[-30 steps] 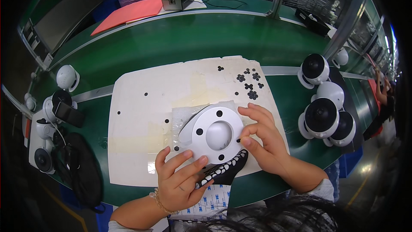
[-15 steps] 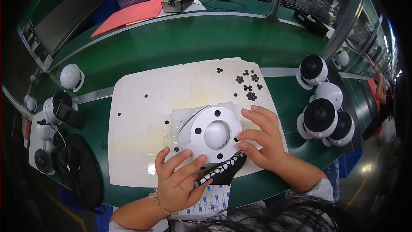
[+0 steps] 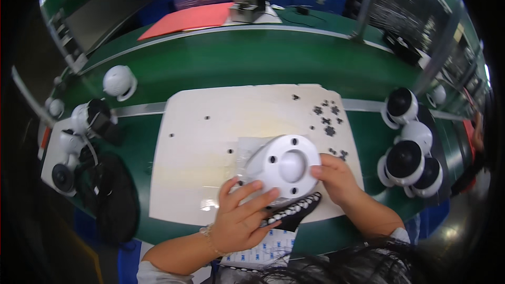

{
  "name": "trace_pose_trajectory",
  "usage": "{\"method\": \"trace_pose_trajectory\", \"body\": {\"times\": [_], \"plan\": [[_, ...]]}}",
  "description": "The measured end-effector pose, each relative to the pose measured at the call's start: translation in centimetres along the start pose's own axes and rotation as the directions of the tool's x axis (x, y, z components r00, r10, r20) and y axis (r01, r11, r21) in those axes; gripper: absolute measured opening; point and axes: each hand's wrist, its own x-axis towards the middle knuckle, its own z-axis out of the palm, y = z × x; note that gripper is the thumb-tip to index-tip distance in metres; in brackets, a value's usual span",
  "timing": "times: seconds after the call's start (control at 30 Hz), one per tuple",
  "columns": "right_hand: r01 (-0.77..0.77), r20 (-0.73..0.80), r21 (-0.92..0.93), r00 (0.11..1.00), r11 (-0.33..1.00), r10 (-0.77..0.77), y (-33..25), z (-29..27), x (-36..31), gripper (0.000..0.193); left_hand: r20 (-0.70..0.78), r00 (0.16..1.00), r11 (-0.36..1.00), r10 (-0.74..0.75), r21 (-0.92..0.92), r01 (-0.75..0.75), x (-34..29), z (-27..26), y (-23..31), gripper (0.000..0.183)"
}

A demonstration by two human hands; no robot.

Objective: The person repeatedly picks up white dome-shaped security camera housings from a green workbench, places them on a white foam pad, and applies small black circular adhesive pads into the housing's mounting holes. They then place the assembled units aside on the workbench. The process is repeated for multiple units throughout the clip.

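White round base (image 3: pixel 285 166) gripped between left hand (image 3: pixel 239 220), right hand (image 3: pixel 336 178).

smooth matt white plastic disc (image 3: pixel 286 166) on a matt off-white paper sheet (image 3: pixel 210 147)

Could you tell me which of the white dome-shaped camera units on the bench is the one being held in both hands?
The white round unit at the centre of the beige mat, gripped by the left hand and right hand. The other domes sit untouched at the sides.

Both forearms enter from below; left hand (image 3: pixel 239 221) palm down, fingers spread forward; right hand (image 3: pixel 336 179) curled, fingertips pointing left.
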Motion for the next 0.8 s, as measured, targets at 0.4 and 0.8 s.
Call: {"method": "trace_pose_trajectory", "body": {"times": [0.4,0.8], "plan": [[-0.094,0.214,-0.943,0.565,-0.32,-0.797,-1.7,-9.1,14.8,0.019,0.297,0.94,0.908,0.17,-0.418,-0.032,-1.1,-1.0,-1.2,0.021],[0.031,-0.068,-0.968,0.923,0.249,-0.38,-0.2,-5.4,7.5,0.041,0.319,0.909,0.888,0.269,-0.448,-0.106,-0.6,-1.1,-0.9,0.043]]}}
